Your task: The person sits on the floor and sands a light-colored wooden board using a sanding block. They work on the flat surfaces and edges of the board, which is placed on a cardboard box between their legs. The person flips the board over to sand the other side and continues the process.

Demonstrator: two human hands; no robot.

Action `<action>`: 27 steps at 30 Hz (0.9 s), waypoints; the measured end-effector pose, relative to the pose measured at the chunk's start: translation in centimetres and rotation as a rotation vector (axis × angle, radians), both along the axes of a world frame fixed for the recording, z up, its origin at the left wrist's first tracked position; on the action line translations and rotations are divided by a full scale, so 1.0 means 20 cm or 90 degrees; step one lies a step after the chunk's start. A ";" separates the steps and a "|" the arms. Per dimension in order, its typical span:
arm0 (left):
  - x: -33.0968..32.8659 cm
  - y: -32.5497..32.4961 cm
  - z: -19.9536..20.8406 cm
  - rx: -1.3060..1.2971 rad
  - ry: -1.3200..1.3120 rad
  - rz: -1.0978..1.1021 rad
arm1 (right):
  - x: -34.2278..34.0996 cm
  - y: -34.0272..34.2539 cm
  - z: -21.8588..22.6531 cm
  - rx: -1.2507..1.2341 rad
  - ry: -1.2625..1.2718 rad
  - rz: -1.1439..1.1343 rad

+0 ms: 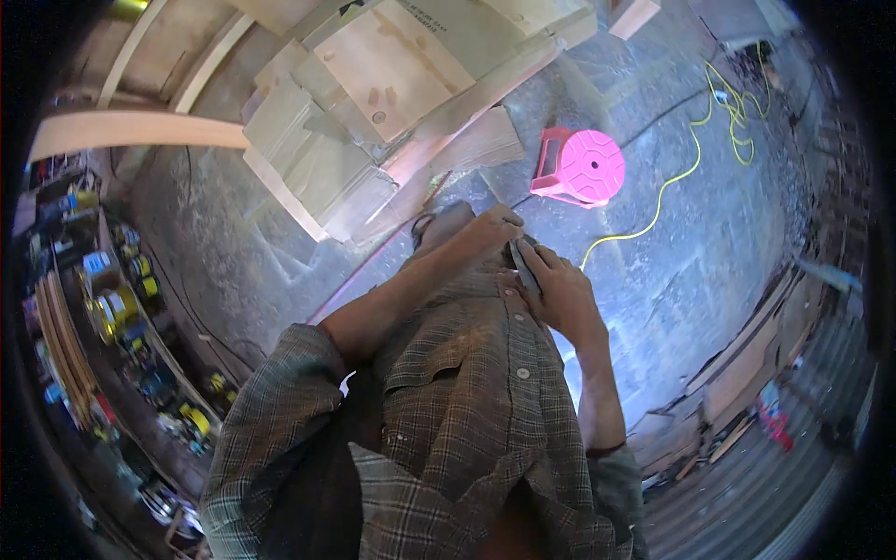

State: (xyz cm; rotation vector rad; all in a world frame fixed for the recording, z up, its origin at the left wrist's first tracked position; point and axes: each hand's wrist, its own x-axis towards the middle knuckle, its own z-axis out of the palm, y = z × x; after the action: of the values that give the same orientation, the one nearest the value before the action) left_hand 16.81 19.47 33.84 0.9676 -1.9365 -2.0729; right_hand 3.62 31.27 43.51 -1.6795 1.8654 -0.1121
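Note:
My left hand [493,231] is in front of my waist, its fingers curled and closed. Whatever it may hold is hidden. Close beside it, my right hand [562,287] is closed around a flat, narrow grey piece [526,270], whose kind I cannot make out. The piece's upper end lies between the two hands. Behind them hangs my checked, buttoned shirt [467,345], with pale dust on it.
Ahead stands a low bench covered with cardboard [327,159]. A pink plastic stool [594,166] is on the grey floor [653,271], near a yellow cable [659,203]. Crowded shelves [121,308] line the left; corrugated metal sheet [784,467] and boards [737,373] lie right.

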 end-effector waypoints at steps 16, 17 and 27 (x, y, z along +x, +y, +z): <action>0.38 -0.71 -0.38 -0.112 -0.340 0.512 | -0.44 -0.94 -0.27 -0.095 -0.180 0.023; 0.35 -0.74 -0.30 -0.093 -0.366 0.543 | -0.45 -0.99 -0.29 -0.072 -0.200 0.022; 0.33 -0.69 -0.71 0.091 -0.479 0.692 | -0.84 -1.60 -0.85 0.074 -0.339 0.118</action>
State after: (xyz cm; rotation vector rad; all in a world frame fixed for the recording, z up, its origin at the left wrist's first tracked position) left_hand 23.39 5.62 19.72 2.3562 -0.9268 -1.2504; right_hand -13.17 -0.83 26.57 -1.5449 1.2938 -0.3336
